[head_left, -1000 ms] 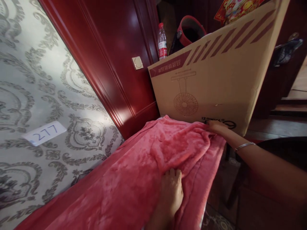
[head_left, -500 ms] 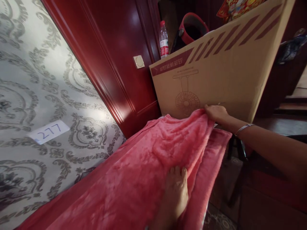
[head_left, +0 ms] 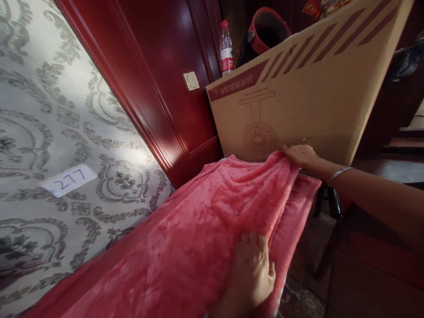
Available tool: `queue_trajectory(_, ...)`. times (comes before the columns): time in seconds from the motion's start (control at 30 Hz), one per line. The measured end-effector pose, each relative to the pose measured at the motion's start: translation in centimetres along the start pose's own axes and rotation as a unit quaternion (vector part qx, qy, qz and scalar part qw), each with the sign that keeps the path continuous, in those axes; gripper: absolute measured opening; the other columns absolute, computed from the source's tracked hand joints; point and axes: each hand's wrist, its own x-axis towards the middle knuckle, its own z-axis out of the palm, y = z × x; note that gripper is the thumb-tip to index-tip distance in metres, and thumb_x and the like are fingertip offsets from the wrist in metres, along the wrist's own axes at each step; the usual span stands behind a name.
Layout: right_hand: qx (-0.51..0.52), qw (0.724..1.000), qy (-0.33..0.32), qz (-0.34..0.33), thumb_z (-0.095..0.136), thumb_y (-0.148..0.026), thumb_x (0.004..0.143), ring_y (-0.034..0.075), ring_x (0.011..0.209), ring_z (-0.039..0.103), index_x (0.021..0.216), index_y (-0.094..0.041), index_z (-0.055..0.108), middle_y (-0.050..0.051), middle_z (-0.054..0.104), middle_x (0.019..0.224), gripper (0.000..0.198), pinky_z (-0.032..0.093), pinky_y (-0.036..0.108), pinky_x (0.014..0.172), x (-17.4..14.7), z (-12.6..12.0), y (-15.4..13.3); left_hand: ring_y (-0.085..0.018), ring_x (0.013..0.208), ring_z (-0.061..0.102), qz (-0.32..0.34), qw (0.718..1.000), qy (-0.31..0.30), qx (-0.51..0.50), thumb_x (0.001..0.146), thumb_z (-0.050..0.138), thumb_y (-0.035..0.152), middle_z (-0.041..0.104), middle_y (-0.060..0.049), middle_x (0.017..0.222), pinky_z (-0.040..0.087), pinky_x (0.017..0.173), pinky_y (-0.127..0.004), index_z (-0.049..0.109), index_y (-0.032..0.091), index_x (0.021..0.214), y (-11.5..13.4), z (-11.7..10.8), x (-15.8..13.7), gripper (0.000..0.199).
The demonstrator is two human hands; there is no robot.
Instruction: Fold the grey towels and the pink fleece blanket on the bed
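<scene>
Paper slip [head_left: 68,180]: handwritten "277", on the patterned wallpaper [head_left: 115,141]
Cardboard carton [head_left: 304,97]: "品质铸就品牌" on a maroon band [head_left: 238,84] (printed upside down from this viewpoint)
Bottle label [head_left: 227,59]: white characters on red, too small to read

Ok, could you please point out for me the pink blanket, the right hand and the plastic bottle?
Pink blanket [head_left: 192,234]: head view, on the middle of its upper surface.
Right hand [head_left: 300,155]: head view, on the back of the hand.
Plastic bottle [head_left: 227,53]: head view, on its label.

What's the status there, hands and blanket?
Left hand on plush pink blanket. Right hand gripping its raised edge. Blanket creased. Cardboard fan box just beyond.
</scene>
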Motion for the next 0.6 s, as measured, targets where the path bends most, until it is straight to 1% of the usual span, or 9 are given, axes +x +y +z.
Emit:
queue_trajectory(0.07,-0.031,0.999,-0.027,-0.006,0.055,-0.027,0.103,0.019,0.106,0.064,0.120,-0.011,0.063,0.009,0.066,0.114,0.025,0.054,0.044,0.096,-0.1,-0.3,0.0,-0.034,0.112,0.064,-0.014,0.999,-0.036,0.005,0.091,0.060,0.023,0.069,-0.019,0.123,0.055,0.091,-0.047,0.063,0.011,0.130,0.4,-0.2,0.3,0.042)
queue_trajectory(0.13,-0.051,0.998,-0.046,-0.013,0.053,-0.028,0.104,0.020,0.110,0.063,0.125,-0.012,0.061,0.010,0.065,0.118,0.029,0.053,0.045,0.097,-0.2,-0.4,-0.1,-0.030,0.101,0.068,-0.034,0.995,-0.090,-0.014,0.087,0.058,0.011,0.072,-0.018,0.110,0.057,0.086,-0.043,0.068,0.011,0.120,0.3,-1.3,1.1,0.035)
queue_trajectory(0.2,-0.062,0.996,-0.061,-0.016,0.053,-0.031,0.104,0.021,0.112,0.062,0.129,-0.013,0.060,0.010,0.064,0.121,0.032,0.052,0.045,0.099,-0.4,-0.3,-0.2,-0.027,0.093,0.068,-0.054,0.988,-0.130,-0.065,0.083,0.057,0.005,0.071,-0.014,0.102,0.057,0.084,-0.041,0.069,0.013,0.113,-0.3,-2.9,2.0,0.033)
queue_trajectory(0.23,-0.065,0.995,-0.071,-0.015,0.054,-0.032,0.103,0.021,0.113,0.062,0.129,-0.013,0.060,0.010,0.064,0.122,0.032,0.052,0.045,0.099,-0.5,-0.1,-0.3,-0.026,0.093,0.067,-0.060,0.983,-0.143,-0.098,0.081,0.057,0.004,0.071,-0.013,0.102,0.057,0.085,-0.040,0.068,0.014,0.111,-0.7,-3.5,2.4,0.034)
queue_trajectory(0.3,-0.068,0.993,-0.094,-0.005,0.056,-0.035,0.102,0.021,0.111,0.063,0.123,-0.013,0.063,0.010,0.065,0.119,0.031,0.052,0.045,0.099,-0.9,0.6,-0.3,-0.026,0.097,0.066,-0.061,0.972,-0.166,-0.157,0.080,0.055,0.005,0.070,-0.012,0.106,0.056,0.089,-0.040,0.066,0.016,0.115,-1.4,-4.2,2.6,0.038)
queue_trajectory(0.37,-0.065,0.991,-0.117,0.007,0.058,-0.037,0.101,0.020,0.109,0.063,0.116,-0.013,0.065,0.009,0.066,0.116,0.029,0.053,0.044,0.098,-1.4,1.5,-0.3,-0.026,0.101,0.065,-0.040,0.960,-0.200,-0.193,0.081,0.053,0.006,0.070,-0.013,0.112,0.055,0.094,-0.039,0.063,0.014,0.123,-1.7,-4.1,2.3,0.045)
queue_trajectory(0.47,-0.048,0.990,-0.134,0.024,0.060,-0.036,0.100,0.020,0.109,0.063,0.114,-0.013,0.066,0.009,0.066,0.116,0.028,0.053,0.044,0.098,-2.0,2.7,-0.1,-0.027,0.107,0.064,-0.004,0.952,-0.234,-0.199,0.083,0.047,0.006,0.069,-0.014,0.118,0.051,0.101,-0.041,0.060,0.013,0.129,-1.5,-3.3,1.4,0.048)
queue_trajectory(0.53,-0.029,0.990,-0.129,0.040,0.061,-0.036,0.100,0.020,0.109,0.063,0.115,-0.013,0.066,0.009,0.065,0.118,0.028,0.052,0.044,0.099,-2.3,3.1,0.0,-0.027,0.106,0.065,0.006,0.953,-0.232,-0.194,0.085,0.046,0.006,0.070,-0.014,0.117,0.051,0.102,-0.043,0.062,0.014,0.126,-1.1,-3.0,1.1,0.045)
queue_trajectory(0.6,-0.003,0.992,-0.112,0.061,0.059,-0.035,0.101,0.020,0.109,0.062,0.115,-0.013,0.065,0.009,0.065,0.118,0.027,0.051,0.044,0.099,-2.6,3.4,0.1,-0.027,0.104,0.066,0.009,0.954,-0.226,-0.196,0.086,0.047,0.008,0.071,-0.013,0.114,0.051,0.101,-0.042,0.064,0.016,0.123,-0.9,-3.2,1.1,0.041)
